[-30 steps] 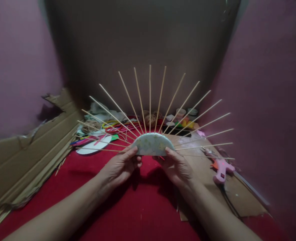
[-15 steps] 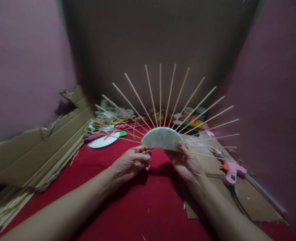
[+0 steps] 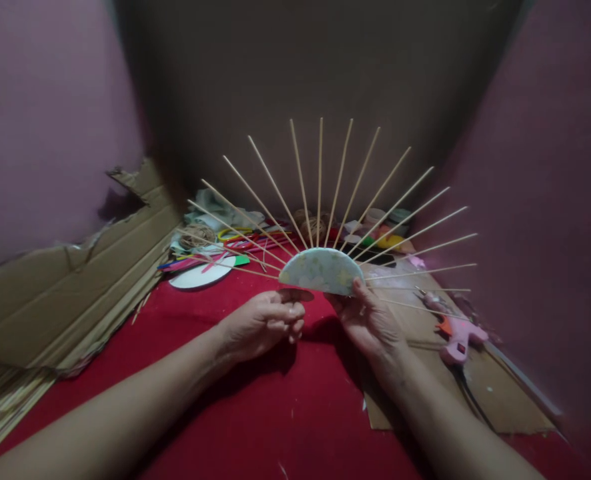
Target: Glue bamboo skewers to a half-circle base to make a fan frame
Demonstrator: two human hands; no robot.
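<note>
A half-round piece (image 3: 320, 270) covered in pale floral material stands upright before me, flat edge down. Thin wooden sticks (image 3: 320, 180) fan out from its curved edge. My right hand (image 3: 368, 320) grips its lower right corner, thumb on the front and fingers behind. Just below its lower left corner is my left hand (image 3: 265, 323). The left index finger stretches along under the flat edge; I cannot tell whether it touches. The other left fingers are curled in with the thumb against them, and nothing shows in them.
Red cloth (image 3: 295, 427) covers the work surface. A pink glue gun (image 3: 458, 340) lies on cardboard (image 3: 505, 400) at right. Torn cardboard (image 3: 75, 300) and loose sticks (image 3: 10, 407) lie left. Behind are a white disc (image 3: 203, 275), twine (image 3: 197, 235), scissors (image 3: 233, 233) and jars (image 3: 398, 219).
The half-round piece with its sticks has risen slightly. My left index finger now sits a little lower against its edge. The whole view has shifted slightly; my right hand keeps its hold.
</note>
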